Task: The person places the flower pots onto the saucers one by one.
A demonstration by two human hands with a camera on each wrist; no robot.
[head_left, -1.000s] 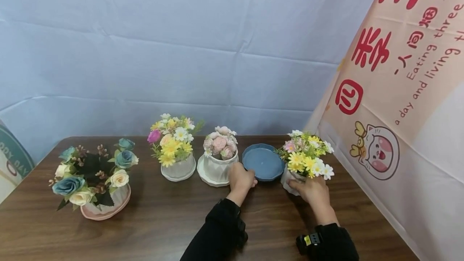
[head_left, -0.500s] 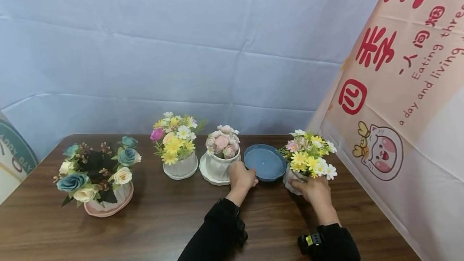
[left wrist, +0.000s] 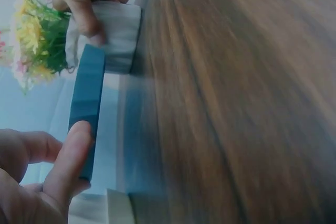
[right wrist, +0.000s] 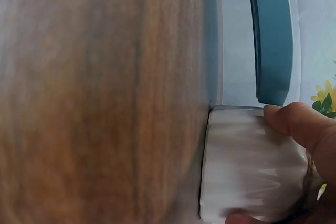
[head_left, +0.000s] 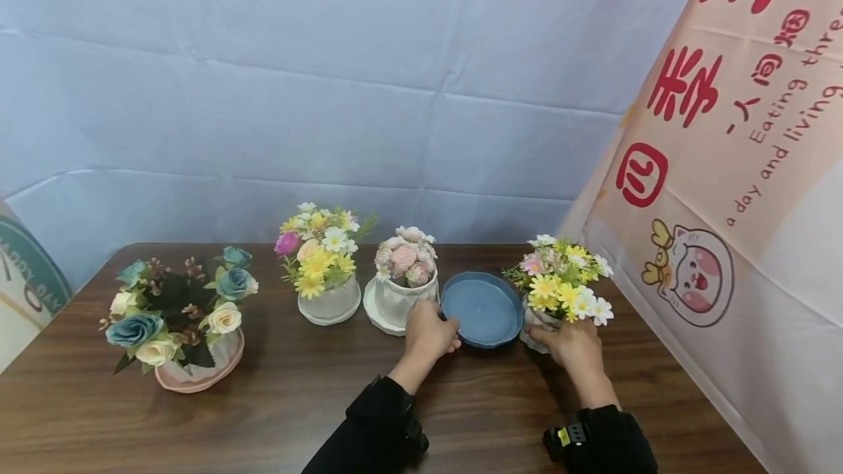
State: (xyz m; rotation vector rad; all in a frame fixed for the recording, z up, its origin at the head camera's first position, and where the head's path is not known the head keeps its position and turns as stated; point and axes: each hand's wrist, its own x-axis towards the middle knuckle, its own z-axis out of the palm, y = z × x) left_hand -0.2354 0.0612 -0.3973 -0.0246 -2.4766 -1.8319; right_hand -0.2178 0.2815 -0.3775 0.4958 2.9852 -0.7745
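My left hand (head_left: 426, 333) pinches the left edge of a round blue plant saucer (head_left: 482, 309). In the left wrist view the thumb presses on the saucer's side wall, and a gap shows between the saucer and the tabletop. With my right hand (head_left: 577, 351) I grip a white ribbed flowerpot (right wrist: 247, 166) filled with yellow, white and pink flowers (head_left: 560, 280). The right wrist view has this pot standing on the wood, thumb and fingers around its sides. The saucer's right edge is close beside the pot.
Left of the saucer, a pot of pink flowers (head_left: 405, 265) stands on a white saucer (head_left: 378, 322). Further left are a white pot with mixed flowers (head_left: 319, 258) and a pot of blue and cream roses (head_left: 135, 331) on a pink saucer (head_left: 187, 386). Cloth hangs behind the wooden table (head_left: 296, 386).
My left hand has lifted the blue saucer and brought it slightly toward me, moving a little left and nearer. The right hand stays on the flowerpot.
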